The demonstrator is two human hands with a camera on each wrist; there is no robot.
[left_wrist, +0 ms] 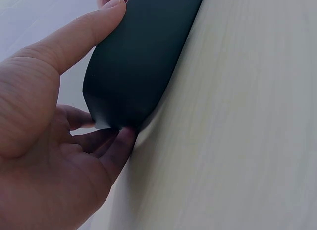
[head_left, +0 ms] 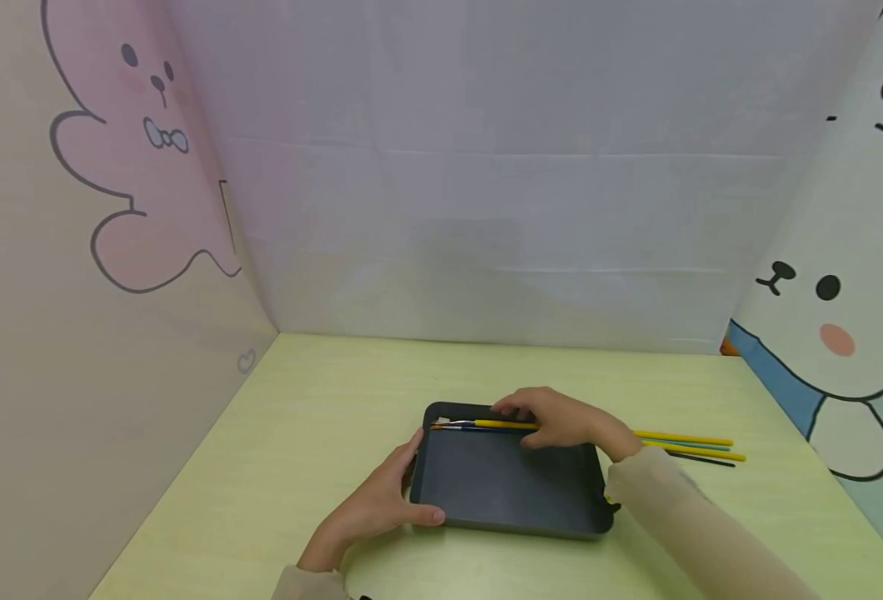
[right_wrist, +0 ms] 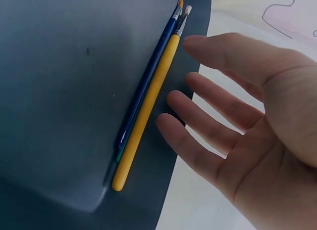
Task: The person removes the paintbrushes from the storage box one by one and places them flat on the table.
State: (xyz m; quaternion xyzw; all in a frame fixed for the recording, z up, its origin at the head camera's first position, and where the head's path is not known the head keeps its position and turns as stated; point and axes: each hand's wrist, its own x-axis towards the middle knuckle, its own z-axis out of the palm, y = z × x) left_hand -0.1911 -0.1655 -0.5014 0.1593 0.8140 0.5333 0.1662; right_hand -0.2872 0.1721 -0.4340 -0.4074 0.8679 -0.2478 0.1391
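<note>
A dark grey rectangular tray point(head_left: 501, 483) lies on the table. My left hand point(head_left: 381, 497) grips its near left corner. In the left wrist view, the thumb rests on the rim and the fingers curl round the outer wall. Along the tray's far side lie a yellow paintbrush point(right_wrist: 148, 111) and a blue paintbrush point(right_wrist: 147, 81), bristles to the left, with a sliver of green between their handles. My right hand point(head_left: 559, 417) hovers over the far rim beside them, its fingers relaxed and spread, holding nothing.
More brushes lie on the table to the right of the tray, partly hidden by my right arm: a yellow one point(head_left: 685, 437), another yellow one point(head_left: 711, 452), a teal one and a thin black one. Cartoon-printed side walls and a plain back wall point(head_left: 486, 250) enclose the pale table point(head_left: 336, 400).
</note>
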